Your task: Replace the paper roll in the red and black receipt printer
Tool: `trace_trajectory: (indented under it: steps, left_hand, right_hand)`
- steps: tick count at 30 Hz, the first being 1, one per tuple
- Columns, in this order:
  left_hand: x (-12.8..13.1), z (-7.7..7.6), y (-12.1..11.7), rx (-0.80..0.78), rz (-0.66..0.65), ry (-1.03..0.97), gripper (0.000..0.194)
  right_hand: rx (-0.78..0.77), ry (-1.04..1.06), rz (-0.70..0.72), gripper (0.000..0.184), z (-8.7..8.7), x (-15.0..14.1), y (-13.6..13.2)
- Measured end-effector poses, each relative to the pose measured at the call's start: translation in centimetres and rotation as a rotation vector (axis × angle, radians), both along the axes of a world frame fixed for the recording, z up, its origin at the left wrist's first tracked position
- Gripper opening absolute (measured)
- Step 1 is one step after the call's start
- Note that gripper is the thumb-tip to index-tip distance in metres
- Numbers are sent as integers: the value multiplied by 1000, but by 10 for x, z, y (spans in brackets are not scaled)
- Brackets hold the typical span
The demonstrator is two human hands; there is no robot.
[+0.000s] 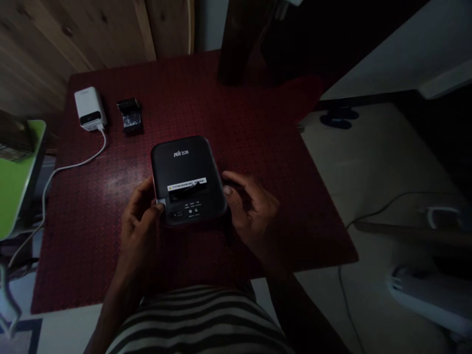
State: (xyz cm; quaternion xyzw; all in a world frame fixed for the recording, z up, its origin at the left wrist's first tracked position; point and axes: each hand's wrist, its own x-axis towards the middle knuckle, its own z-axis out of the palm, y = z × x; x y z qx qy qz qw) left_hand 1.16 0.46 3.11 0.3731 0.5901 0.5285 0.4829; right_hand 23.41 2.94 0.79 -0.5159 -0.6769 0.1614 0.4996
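Note:
A black receipt printer [184,172] with rounded corners is between my hands over the red table. Its top has a white logo, a white warning label with a yellow triangle, a dark slot under the label and small printed icons near the front edge. My left hand [142,216] is closed on the left side, the thumb on the front left corner and the fingers partly hidden along the edge. On the opposite side, my right hand [252,209] holds the right edge with thumb and forefinger. Whether the printer rests on the table or is slightly raised, I cannot tell.
A white power bank [88,105] with a white cable [79,163] lies at the table's back left. Beside it is a small black open-topped item [130,117]. The red tabletop [258,132] meets a wooden panel behind. Blue slippers [339,118] lie on the floor.

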Motion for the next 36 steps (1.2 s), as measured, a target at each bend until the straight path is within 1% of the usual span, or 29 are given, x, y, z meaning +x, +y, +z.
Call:
trace_trajectory:
  steps: [3,7,10,12,14,16,18,20,23,25,27,30,36]
  left_hand:
    - [1,0,0,5,-4,-2,40]
    - [0,-3,1,7,22,23,38]
    - [0,-6,1,7,29,5,41]
    - [1,-7,1,13,47,-16,43]
    - [2,-9,0,28,51,-34,44]
    - [1,-12,0,62,29,-50,44]
    - [-1,-17,-1,112,-4,-60,46]
    - [-3,-23,-1,162,-25,-45,47]
    - [-4,-31,-1,218,-29,-19,48]
    - [-4,-34,-1,241,-37,-23,50]
    - [-4,-36,-1,255,-56,-34,51]
    - [-5,-38,-1,265,-74,-45,50]
    - [-6,-38,-1,245,-73,-69,51]
  right_hand:
    - [-19,-14,0,24,1,-1,0]
    - [-21,9,-15,24,-2,-3,-1]
    - [-29,31,4,25,-4,-3,-1]
    - [-19,28,21,23,-1,-1,1]
    - [32,0,17,21,5,2,6]
    - [100,-55,34,19,16,4,15]
    - [128,-155,123,20,30,1,28]
    - [49,-337,253,24,46,-9,45]
    - [-180,-695,422,30,68,-34,70]
    - [-309,-864,480,36,80,-51,81]
    - [-378,-952,492,43,88,-65,87]
    - [-413,-1011,477,46,90,-75,89]
    - [-416,-1007,507,46,80,-74,91]
